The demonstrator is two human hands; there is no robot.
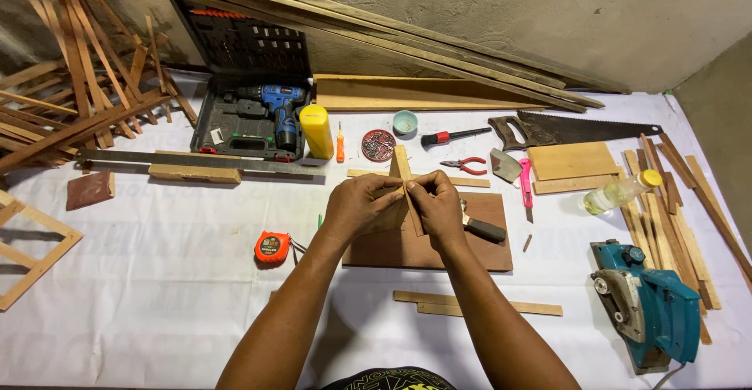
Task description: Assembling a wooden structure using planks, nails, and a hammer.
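Pinching two thin pale wooden strips crossed, both your hands closed on the joint.
Keep your left hand and right hand steady over the brown rectangular board on the white-covered counter; orange tape measure lies nearby.

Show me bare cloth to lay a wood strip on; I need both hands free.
Free: the white cloth left of the tape measure, up to the wooden frame. Also a patch between the brown board and circular saw. Crowded: the far edge by the drill case and handsaw.
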